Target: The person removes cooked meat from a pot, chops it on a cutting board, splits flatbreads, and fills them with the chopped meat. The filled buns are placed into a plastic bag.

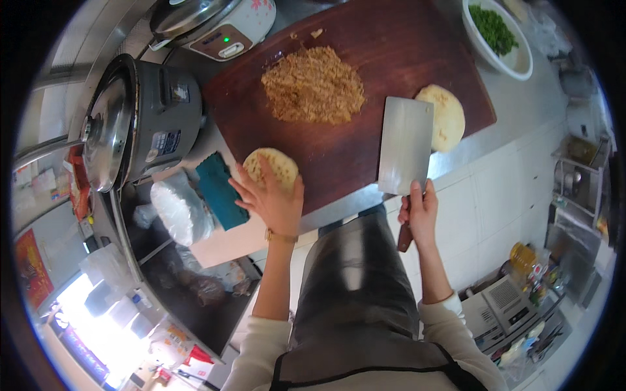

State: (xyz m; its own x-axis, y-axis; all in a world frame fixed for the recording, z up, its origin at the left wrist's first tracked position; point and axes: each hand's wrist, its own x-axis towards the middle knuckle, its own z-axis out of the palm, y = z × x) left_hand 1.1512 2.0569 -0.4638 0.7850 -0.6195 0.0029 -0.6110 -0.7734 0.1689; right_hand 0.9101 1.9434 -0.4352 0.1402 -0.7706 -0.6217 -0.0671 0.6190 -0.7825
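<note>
My right hand (420, 210) is closed round the dark wooden handle of a cleaver (405, 144). Its broad blade lies flat over the right part of the cutting board and its near edge, beside a pale round flatbread (443, 117). Fingers spread, my left hand (272, 195) rests on a second round flatbread (277, 166) with browned spots at the board's near left edge. The hand hides part of that bread. Beyond both hands, a heap of chopped brown meat (314, 85) sits on the dark red-brown cutting board (411, 45).
A white bowl (512, 62) of chopped greens stands at the far right. On the left are a grey pot (166, 111) with a metal lid and a white rice cooker (241, 29). A teal cloth (222, 189) and a clear plastic-wrapped bundle (179, 207) lie beside my left hand.
</note>
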